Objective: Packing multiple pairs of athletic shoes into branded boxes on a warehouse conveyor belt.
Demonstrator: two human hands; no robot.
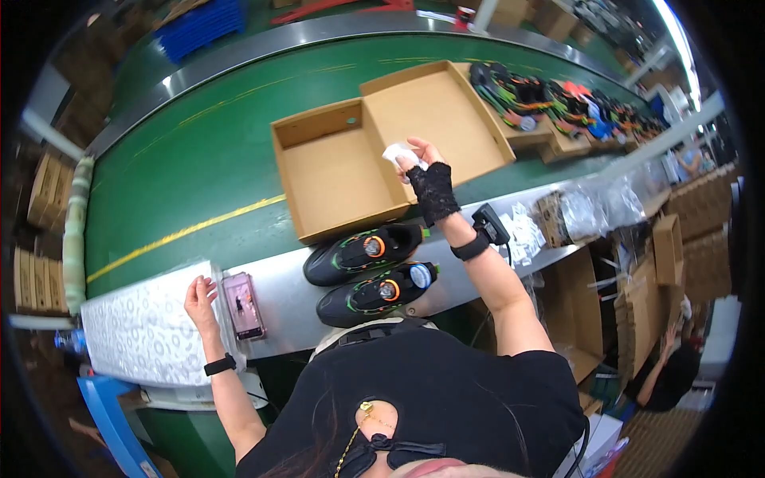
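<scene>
My right hand (431, 159), in a black fingerless lace glove, is raised over the open cardboard shoebox (343, 171). Its fingers pinch a small white crumpled piece (396, 152), paper or a thin packet; I cannot tell which. My left hand (202, 299) is bare, fingers loosely spread and nothing in them, above a stack of white patterned wrapping paper (143, 327). Two black sneakers with orange and green trim lie side by side before me: the farther sneaker (351, 256) and the nearer sneaker (362, 301). Round tags sit on them.
A phone in a pink case (243, 306) lies beside the paper. On the right are a pile of small white packets (524, 233), a black handheld scanner (490, 223) and clear plastic bags (602, 209). More sneakers (510, 89) line the green conveyor belt (175, 191). Another person (673, 370) is at lower right.
</scene>
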